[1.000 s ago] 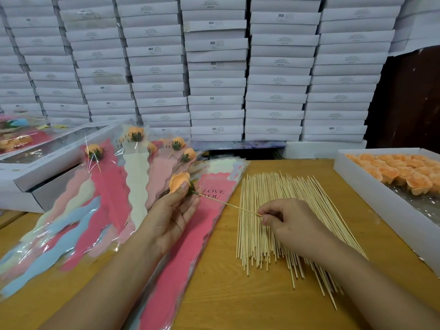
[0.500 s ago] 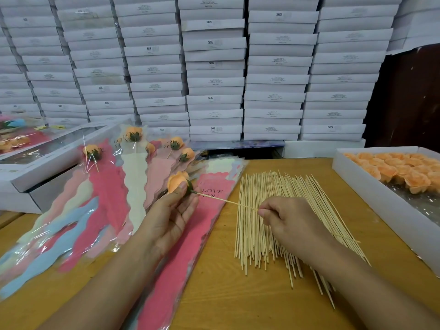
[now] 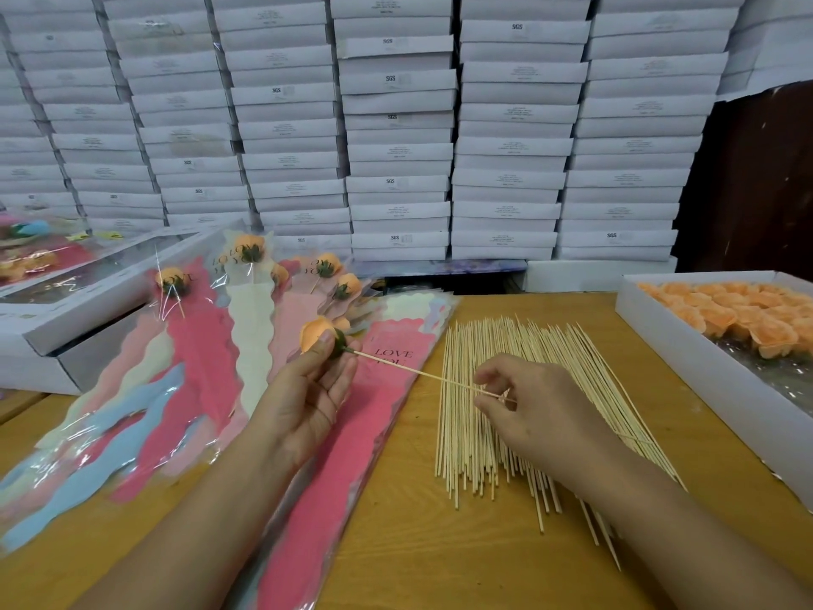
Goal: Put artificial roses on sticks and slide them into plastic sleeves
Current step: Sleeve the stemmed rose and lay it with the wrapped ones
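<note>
1. Over the middle of the table (image 3: 396, 543), in the head view, the left hand (image 3: 308, 398) pinches a peach rose (image 3: 317, 334) by its green base, bloom pointing toward the far edge.
2. A stick (image 3: 413, 372) runs from the rose's base to the right hand (image 3: 536, 411), whose thumb and fingers grip the stick's far end above the stick pile (image 3: 475, 433).
3. Compared with a second ago, the rose sits a touch higher and the right hand's fingers have loosened from a tight pinch into a lighter hold; the stick looks seated in the base, though the joint is too small to be sure.
4. That suggests the mounting step is about finished for this rose, and the sleeve comes next.
5. A stack of sleeves (image 3: 387, 389) lies just under the left hand, running toward the near edge; its top one is pink.
6. Filled sleeves (image 3: 246, 301) fan out toward the left edge.
7. A box (image 3: 668, 336) of loose roses (image 3: 748, 314) sits at the right edge.
</note>
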